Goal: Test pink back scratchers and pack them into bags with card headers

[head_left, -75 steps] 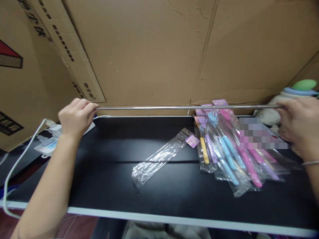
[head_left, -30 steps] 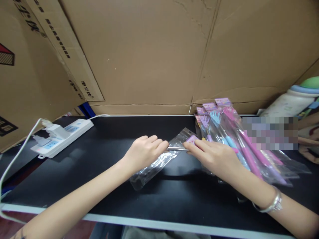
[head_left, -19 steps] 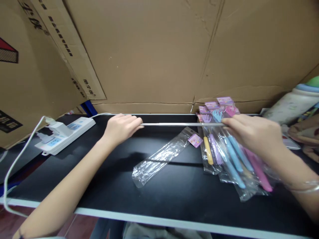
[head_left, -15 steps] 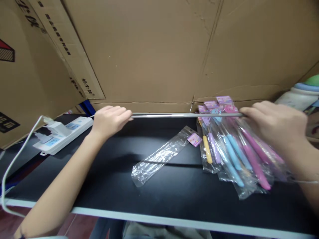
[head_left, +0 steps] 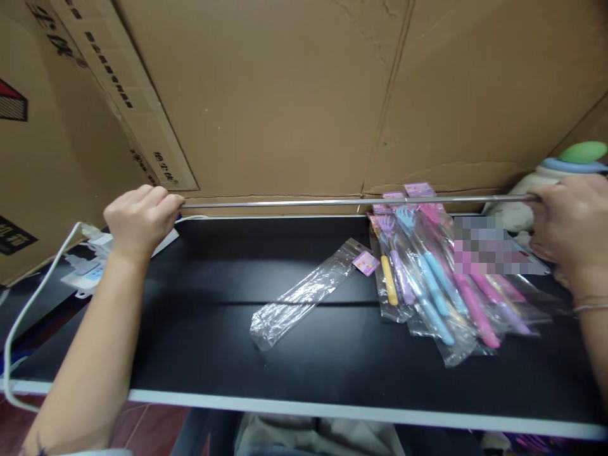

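My left hand point(head_left: 142, 218) is closed round one end of a thin telescopic back scratcher point(head_left: 304, 203). My right hand point(head_left: 572, 221) grips the other end. Its metal rod stretches level between them above the table, with stepped sections; both ends are hidden in my fists. Below the rod lies an empty clear plastic bag point(head_left: 308, 294) with a purple label. To its right is a pile of bagged back scratchers point(head_left: 432, 278) with yellow, purple, blue and pink handles and small claw heads, nearest my right hand.
A white power strip point(head_left: 88, 275) with plugs and a cable sits at the left, partly behind my left forearm. Cardboard point(head_left: 285, 95) walls the back of the black table point(head_left: 199, 342). A white container with a green top point(head_left: 584, 152) stands at the far right.
My hands have moved apart, left hand leftward and right hand rightward, both slightly up. The rod between them shows much longer. The bag and the pile stay in place on the table.
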`<state>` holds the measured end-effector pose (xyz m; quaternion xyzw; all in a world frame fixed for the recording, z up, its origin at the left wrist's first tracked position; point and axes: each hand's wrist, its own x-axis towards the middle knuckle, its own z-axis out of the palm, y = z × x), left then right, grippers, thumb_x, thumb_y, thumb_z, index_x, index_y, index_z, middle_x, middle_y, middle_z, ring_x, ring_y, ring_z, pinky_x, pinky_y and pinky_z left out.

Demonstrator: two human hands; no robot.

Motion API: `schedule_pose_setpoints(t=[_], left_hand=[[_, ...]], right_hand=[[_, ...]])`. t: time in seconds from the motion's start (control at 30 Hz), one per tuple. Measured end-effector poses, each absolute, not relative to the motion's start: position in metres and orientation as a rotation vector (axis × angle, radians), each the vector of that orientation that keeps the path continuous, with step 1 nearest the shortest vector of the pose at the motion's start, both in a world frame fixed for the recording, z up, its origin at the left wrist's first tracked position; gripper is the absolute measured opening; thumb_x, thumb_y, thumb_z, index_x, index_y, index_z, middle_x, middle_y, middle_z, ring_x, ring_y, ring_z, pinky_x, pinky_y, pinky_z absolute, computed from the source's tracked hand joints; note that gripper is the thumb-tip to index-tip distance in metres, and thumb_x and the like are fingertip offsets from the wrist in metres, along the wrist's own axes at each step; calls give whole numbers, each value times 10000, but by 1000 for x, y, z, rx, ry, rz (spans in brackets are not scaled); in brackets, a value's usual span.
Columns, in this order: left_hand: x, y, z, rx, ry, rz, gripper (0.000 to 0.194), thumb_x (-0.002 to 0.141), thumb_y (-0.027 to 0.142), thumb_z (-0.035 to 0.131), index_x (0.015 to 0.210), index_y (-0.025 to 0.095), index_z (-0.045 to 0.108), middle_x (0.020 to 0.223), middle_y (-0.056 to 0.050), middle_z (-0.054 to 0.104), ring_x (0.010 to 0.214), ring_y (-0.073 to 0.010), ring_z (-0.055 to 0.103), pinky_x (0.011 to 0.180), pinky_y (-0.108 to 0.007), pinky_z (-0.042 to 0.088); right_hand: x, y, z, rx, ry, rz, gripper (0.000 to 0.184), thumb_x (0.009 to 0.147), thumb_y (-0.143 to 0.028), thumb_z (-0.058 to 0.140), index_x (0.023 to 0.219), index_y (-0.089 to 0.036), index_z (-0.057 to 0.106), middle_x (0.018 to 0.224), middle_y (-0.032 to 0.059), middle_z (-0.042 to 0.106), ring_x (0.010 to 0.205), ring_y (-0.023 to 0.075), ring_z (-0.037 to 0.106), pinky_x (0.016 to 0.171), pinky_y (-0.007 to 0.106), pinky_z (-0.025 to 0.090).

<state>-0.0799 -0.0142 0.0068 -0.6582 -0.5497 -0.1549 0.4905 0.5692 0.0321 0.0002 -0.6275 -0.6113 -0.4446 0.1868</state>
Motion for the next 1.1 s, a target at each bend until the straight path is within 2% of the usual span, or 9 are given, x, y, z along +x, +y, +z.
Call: schedule_pose_setpoints(t=[0.13, 0.23, 0.37, 0.53, 0.67, 0.9, 1.1], left_hand=[[-70, -12, 2, -1678, -1304, -301, 308, 949, 335, 344, 873, 193, 606, 771, -27, 618, 770, -149, 489, 574, -241, 282], [-64, -9, -2, -1747, -1341, -273, 338, 962, 337, 304, 933, 190, 607, 857, -30, 644, 836, -152, 506, 612, -239, 304], [-62, -10, -3, -1748, -1420, -299, 347, 961, 347, 292, 964, 198, 606, 902, -26, 644, 880, -158, 507, 631, -240, 309], [-58, -10, -10, -1719, -1527, -342, 324, 957, 328, 282, 987, 202, 578, 941, -31, 634, 944, -158, 519, 630, -237, 315], [-50, -1, -25, -1830, -1539, -298, 293, 954, 317, 297, 966, 197, 564, 916, -36, 636, 901, -158, 547, 628, -235, 326], [-47, -1, -27, -1872, -1453, -265, 267, 957, 344, 313, 933, 214, 545, 842, -11, 640, 817, -146, 576, 583, -217, 327], [-24, -8, -21, -1924, -1266, -383, 271, 932, 347, 381, 825, 213, 591, 774, -17, 675, 709, -155, 592, 557, -236, 327]], right_hand=[[568, 38, -5, -1824, -1791, -1373, 403, 915, -391, 393, 919, -84, 654, 879, 171, 632, 903, 209, 503, 756, 378, 183], [564, 40, -9, -1869, -1831, -1351, 310, 892, -358, 462, 908, -96, 625, 877, 153, 637, 875, 200, 507, 774, 371, 180], [557, 42, -11, -1852, -1866, -1329, 299, 901, -367, 431, 861, -118, 591, 831, 123, 635, 836, 185, 507, 797, 358, 200], [556, 42, -11, -1794, -1876, -1223, 220, 809, -343, 468, 750, -151, 557, 732, 94, 614, 723, 167, 504, 648, 292, 275], [560, 37, -8, -1738, -1735, -1152, 233, 743, -376, 460, 615, -182, 470, 611, 71, 557, 605, 153, 455, 534, 281, 238], [561, 35, 2, -1887, -1636, -1040, 233, 657, -341, 486, 518, -217, 345, 483, 50, 462, 500, 128, 312, 496, 289, 198], [509, 22, -3, -1701, -1896, -1055, 301, 790, -390, 437, 567, -191, 466, 539, 65, 550, 527, 136, 395, 514, 269, 212]])
